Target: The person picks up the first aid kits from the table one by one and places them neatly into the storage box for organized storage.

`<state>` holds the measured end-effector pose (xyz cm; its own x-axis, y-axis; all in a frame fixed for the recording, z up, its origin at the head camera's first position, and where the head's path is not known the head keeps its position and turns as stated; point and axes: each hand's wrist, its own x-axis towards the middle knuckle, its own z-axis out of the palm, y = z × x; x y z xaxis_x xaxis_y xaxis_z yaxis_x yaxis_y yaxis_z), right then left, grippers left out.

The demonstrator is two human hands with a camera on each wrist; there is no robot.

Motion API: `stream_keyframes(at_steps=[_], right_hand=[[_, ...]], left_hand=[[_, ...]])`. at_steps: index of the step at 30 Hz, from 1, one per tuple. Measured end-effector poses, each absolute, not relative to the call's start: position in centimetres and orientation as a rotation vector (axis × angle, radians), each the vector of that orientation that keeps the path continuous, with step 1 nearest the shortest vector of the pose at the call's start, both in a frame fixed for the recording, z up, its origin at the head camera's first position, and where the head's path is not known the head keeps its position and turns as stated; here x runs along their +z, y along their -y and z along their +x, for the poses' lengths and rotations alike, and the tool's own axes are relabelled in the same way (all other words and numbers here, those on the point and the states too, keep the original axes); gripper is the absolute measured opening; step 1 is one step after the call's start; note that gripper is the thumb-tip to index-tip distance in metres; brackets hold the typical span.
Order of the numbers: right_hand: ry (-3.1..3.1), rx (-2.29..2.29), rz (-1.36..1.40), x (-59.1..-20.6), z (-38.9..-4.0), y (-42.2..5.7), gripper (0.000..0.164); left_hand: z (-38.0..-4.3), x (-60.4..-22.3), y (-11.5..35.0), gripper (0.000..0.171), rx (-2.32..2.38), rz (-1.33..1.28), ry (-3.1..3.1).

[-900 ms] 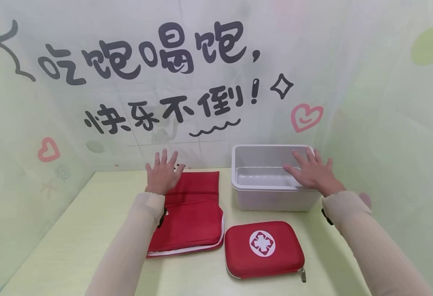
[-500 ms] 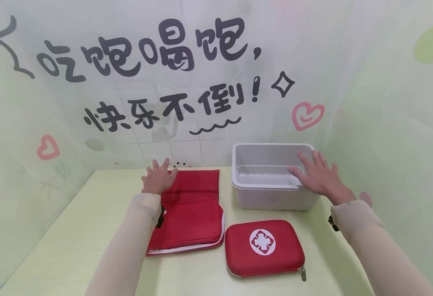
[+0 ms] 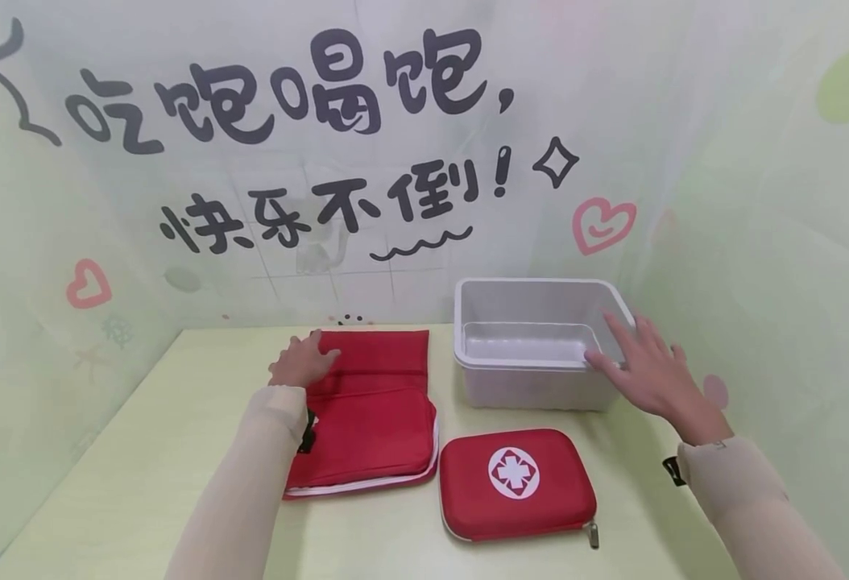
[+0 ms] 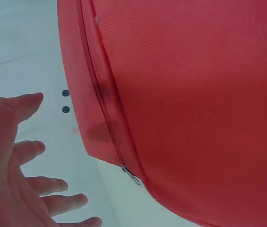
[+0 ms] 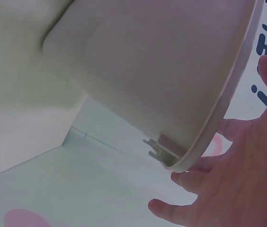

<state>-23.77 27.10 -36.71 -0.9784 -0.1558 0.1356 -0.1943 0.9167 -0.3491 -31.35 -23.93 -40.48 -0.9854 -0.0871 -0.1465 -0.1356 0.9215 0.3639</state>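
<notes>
In the head view a red fabric bag point(image 3: 374, 435) lies on the left with its flap point(image 3: 388, 354) folded back and a white zipper edge at the front. My left hand point(image 3: 300, 362) hovers by the flap's far left side, fingers spread and holding nothing. The left wrist view shows that hand point(image 4: 15, 175) beside the bag's zipped edge and metal zipper pull point(image 4: 131, 175). Over the right rim of a white plastic bin point(image 3: 533, 391) is my right hand point(image 3: 649, 370), fingers apart. In the right wrist view its fingertips point(image 5: 183, 179) overlap the bin's rim.
A red first-aid case point(image 3: 468, 483) with a white cross emblem sits in front of the bin, its zipper pull at the right corner. The pale table point(image 3: 134, 459) meets printed cloth walls point(image 3: 395, 177) at the back and sides.
My left hand has come down and slightly left, toward the flap. The right hand has shifted right and lower, from above the bin's inside to its right rim. Bags and bin stay put.
</notes>
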Motion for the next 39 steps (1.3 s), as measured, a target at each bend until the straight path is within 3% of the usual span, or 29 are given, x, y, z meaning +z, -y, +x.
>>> stream_keyframes(at_steps=[25, 39], right_hand=[[2.833, 0.753, 0.107, -39.5, -22.4, -28.5, 0.092], [2.818, 0.903, 0.043, -40.4, -22.3, -28.5, 0.094]], left_hand=[[-32.2, -43.5, 24.8, 0.086, 0.869, -0.306, -2.722], [-32.7, -44.6, 25.7, 0.089, 0.765, -0.295, -2.794]])
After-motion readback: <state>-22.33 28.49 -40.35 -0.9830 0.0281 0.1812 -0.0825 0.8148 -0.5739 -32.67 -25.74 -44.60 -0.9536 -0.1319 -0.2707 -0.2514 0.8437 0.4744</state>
